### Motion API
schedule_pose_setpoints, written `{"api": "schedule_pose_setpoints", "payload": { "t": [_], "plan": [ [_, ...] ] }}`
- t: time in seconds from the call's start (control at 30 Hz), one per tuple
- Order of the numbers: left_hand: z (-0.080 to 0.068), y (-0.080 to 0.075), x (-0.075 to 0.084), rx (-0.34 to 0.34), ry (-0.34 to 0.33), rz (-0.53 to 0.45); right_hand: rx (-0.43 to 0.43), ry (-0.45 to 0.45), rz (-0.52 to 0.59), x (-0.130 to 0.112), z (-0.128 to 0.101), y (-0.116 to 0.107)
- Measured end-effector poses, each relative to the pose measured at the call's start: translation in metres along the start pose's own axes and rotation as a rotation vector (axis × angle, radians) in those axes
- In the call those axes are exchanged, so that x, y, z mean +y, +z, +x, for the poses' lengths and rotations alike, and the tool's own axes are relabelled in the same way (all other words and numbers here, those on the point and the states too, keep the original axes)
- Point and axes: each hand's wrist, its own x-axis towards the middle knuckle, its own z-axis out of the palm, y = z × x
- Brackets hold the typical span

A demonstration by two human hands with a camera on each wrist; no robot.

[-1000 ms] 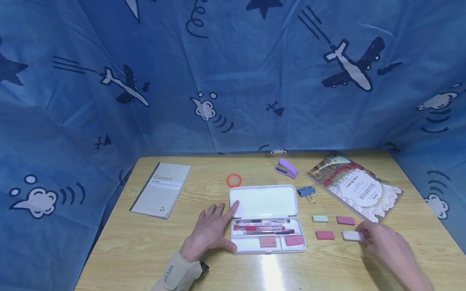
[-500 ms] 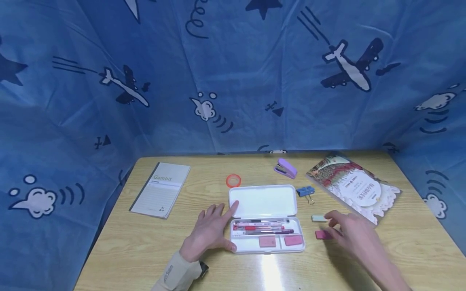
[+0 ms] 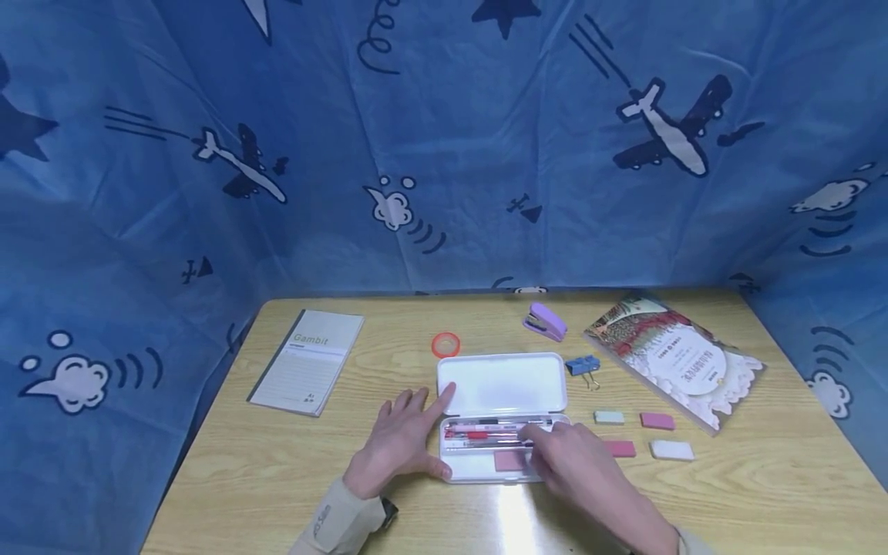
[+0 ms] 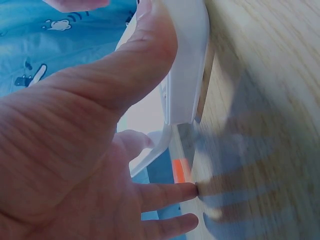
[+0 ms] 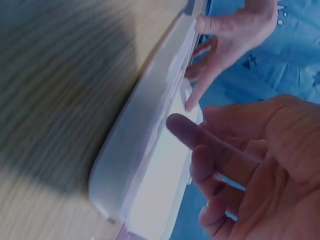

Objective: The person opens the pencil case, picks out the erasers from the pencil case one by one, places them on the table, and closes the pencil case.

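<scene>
A white pencil case lies open on the table, several pens in its long slot and a pink eraser in front of them. My left hand spreads at its left side, index finger on the lid and thumb at the near left corner. Over the right end of the case is my right hand, fingertips above the pens, hiding the right compartment. In the right wrist view its index finger points out, the other fingers loosely bent, with nothing visible between them. Right of the case lie a green eraser, pink erasers and a white eraser.
Behind the case are a red tape roll, a purple stapler and a blue binder clip. A notebook lies at the left, a colourful booklet at the right. A blue curtain hangs behind the table.
My right hand has moved left from the white eraser, past the green and pink ones, to over the case. The erasers on the table stay in place. My left hand has not moved.
</scene>
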Motion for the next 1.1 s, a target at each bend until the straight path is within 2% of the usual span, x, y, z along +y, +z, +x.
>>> {"api": "schedule_pose_setpoints", "payload": {
  "t": [0.3, 0.43, 0.93, 1.1],
  "plan": [
    [0.001, 0.001, 0.000, -0.001, 0.006, 0.003, -0.101, 0.073, -0.095, -0.024, 0.005, 0.009],
    [0.001, 0.001, 0.000, -0.003, 0.008, 0.011, -0.138, 0.078, -0.131, -0.031, 0.006, 0.013],
    [0.002, 0.002, 0.001, -0.013, -0.004, 0.013, -0.121, 0.190, -0.071, -0.032, 0.019, 0.026],
    [0.002, 0.001, 0.000, -0.009, -0.003, 0.004, -0.100, 0.207, -0.109, -0.035, 0.025, 0.031]
  ]
}}
